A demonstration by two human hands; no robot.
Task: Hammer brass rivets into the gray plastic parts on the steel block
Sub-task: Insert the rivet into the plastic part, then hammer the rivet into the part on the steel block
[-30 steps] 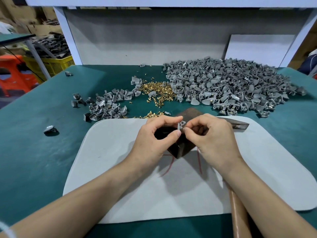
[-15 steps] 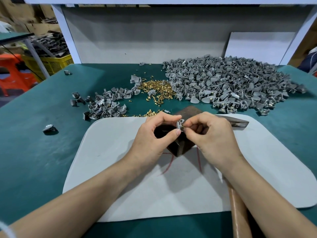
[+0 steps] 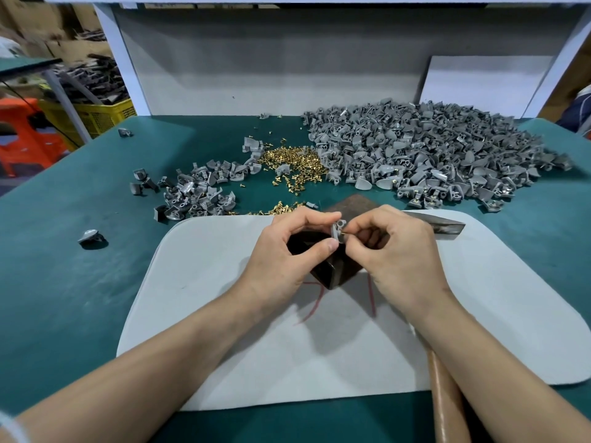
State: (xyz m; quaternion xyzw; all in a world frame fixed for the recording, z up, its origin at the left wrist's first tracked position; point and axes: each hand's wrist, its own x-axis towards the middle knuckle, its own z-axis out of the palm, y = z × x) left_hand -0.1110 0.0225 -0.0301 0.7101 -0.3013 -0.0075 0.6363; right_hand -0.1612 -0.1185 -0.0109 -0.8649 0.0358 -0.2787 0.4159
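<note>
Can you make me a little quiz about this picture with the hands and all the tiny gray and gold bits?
1. True or false: the hammer is lifted high in the air.
2. Which heap is the biggest? A. the gray parts on the far right B. the brass rivets C. the gray parts on the left
3. Fill the gap: the left hand pinches a gray part and the right hand pinches a rivet, both just over the dark steel _____.

Key
1. False: the hammer lies on the white mat.
2. A
3. block: the steel block.
</note>
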